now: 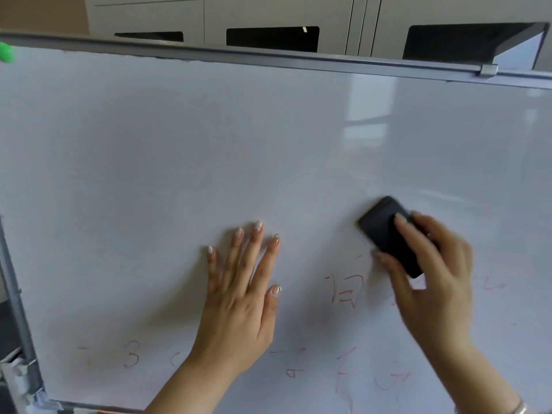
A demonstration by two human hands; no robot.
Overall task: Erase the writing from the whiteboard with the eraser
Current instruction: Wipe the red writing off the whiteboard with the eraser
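Note:
A large whiteboard (209, 138) fills the head view. Its upper part is blank. Faint red writing (346, 289) sits in the lower right, and more pale red marks (131, 354) run along the bottom. My right hand (433, 276) grips a black eraser (385, 231) and presses it flat against the board just above and right of the red writing; the hand is motion-blurred. My left hand (242, 294) lies flat on the board with fingers spread, left of the eraser, holding nothing.
The board's metal frame (268, 56) runs along the top and down the left edge (15, 294). A green magnet (6, 52) sits at the top left corner. White cabinets (268, 22) with dark openings stand behind the board.

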